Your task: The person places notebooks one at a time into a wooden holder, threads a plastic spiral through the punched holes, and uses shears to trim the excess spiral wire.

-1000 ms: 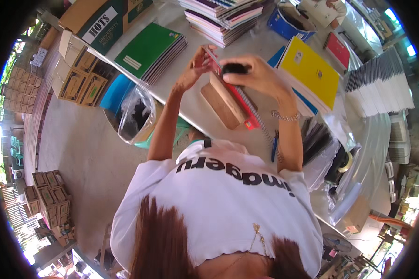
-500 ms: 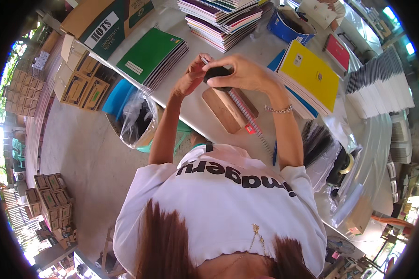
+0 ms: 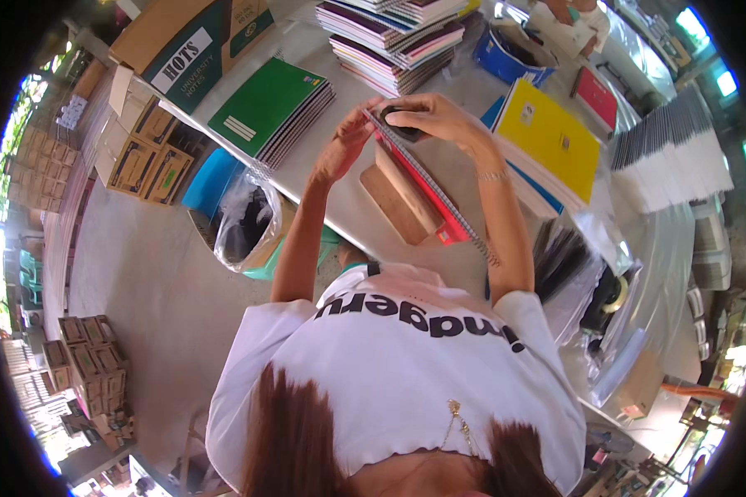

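Note:
A thin red notebook point(image 3: 423, 186) with a coil along its edge stands tilted against a wooden block holder point(image 3: 394, 195) on the table. Loose coil point(image 3: 487, 251) trails off its near end. My left hand point(image 3: 346, 147) is closed, its fingertips pinching the notebook's far end by the spine. Closed round a dark, rounded hand tool point(image 3: 404, 122) is my right hand point(image 3: 446, 123), beside that same end. The tool's kind and tip are hidden by the fingers.
Green notebooks point(image 3: 269, 103) lie left, a tall notebook stack point(image 3: 394, 58) ahead, yellow notebooks point(image 3: 547, 137) right. Beyond are a blue container point(image 3: 514, 58), a red notebook point(image 3: 597, 95) and another person's hand point(image 3: 590, 41). A plastic-lined bin point(image 3: 249, 224) stands below the table's left edge.
The red notebook has turned so its cover shows beside the holder. My right hand has shifted slightly right with the dark tool; my left hand has moved right onto the notebook's end.

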Tool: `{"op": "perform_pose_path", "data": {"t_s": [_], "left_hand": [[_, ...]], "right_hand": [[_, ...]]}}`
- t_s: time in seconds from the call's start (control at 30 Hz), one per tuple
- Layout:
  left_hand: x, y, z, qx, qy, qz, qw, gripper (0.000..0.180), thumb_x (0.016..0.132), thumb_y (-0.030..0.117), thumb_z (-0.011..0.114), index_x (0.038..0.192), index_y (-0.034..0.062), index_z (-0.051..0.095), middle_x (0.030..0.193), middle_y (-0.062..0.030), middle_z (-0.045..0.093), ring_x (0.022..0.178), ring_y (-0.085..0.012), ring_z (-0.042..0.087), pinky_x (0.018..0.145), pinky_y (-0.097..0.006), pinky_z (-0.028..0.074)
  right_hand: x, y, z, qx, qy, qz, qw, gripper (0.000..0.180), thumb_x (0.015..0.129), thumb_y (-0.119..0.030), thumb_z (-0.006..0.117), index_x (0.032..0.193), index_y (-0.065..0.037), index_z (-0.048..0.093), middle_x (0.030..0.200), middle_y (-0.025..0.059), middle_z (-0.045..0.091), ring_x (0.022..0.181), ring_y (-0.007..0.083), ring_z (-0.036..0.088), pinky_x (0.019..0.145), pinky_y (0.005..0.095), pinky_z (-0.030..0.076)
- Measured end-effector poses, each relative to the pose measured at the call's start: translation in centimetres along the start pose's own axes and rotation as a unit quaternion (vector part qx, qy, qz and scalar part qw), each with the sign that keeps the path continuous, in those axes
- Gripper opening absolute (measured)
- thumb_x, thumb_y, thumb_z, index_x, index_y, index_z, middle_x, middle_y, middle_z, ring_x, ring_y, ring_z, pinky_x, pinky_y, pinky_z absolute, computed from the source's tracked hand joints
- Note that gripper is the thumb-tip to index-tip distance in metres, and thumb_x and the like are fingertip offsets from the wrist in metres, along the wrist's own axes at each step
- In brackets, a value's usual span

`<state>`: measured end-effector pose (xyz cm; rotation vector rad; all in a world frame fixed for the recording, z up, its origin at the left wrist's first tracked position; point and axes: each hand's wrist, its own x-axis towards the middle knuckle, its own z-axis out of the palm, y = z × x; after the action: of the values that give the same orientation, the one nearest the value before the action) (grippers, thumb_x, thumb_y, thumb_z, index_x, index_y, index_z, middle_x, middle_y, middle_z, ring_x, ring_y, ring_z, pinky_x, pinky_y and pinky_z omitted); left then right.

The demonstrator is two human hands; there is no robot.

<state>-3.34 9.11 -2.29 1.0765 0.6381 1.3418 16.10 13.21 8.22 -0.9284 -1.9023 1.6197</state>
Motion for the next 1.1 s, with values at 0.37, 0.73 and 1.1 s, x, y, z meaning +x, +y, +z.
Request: {"op": "perform_pose_path", "data": {"t_s": [0.37, 0.73, 1.1], "left_hand": [[-0.1, -0.2, 0.5, 0.096, 0.044, 0.023, 0.994, 0.032, 0.094, 0.016, 0.059, 0.124, 0.0051, 0.057, 0.103, 0.0033, 0.052, 0.093, -0.0069, 0.045, 0.091, -0.026, 0.036], [-10.2, -0.1, 10.1, 0.161, 0.219, -0.008, 0.962, 0.024, 0.086, 0.012, 0.07, 0.109, 0.0063, 0.068, 0.105, -0.0001, 0.054, 0.089, -0.0091, 0.048, 0.082, -0.024, 0.041], [-10.1, 2.1, 9.4, 0.255, 0.104, -0.025, 0.961, 0.019, 0.087, 0.005, 0.066, 0.105, -0.0013, 0.068, 0.103, -0.0083, 0.067, 0.096, -0.0139, 0.061, 0.087, -0.028, 0.048]], "right_hand": [[-0.8, 9.8, -2.8, -0.221, 0.145, -0.025, 0.964, 0.059, 0.084, -0.041, 0.072, 0.126, -0.001, 0.058, 0.104, 0.0147, 0.067, 0.1, 0.0165, 0.062, 0.084, 0.0287, 0.05], [-26.9, 20.3, 7.2, -0.496, 0.398, 0.2, 0.745, 0.055, 0.089, -0.03, 0.063, 0.139, -0.013, 0.046, 0.128, 0.0179, 0.052, 0.121, 0.0358, 0.045, 0.103, 0.0481, 0.032], [-22.0, 8.7, 12.9, -0.277, 0.461, 0.001, 0.843, 0.062, 0.074, -0.012, 0.074, 0.132, -0.012, 0.053, 0.126, 0.0124, 0.052, 0.112, 0.0308, 0.051, 0.095, 0.0448, 0.04]]}}
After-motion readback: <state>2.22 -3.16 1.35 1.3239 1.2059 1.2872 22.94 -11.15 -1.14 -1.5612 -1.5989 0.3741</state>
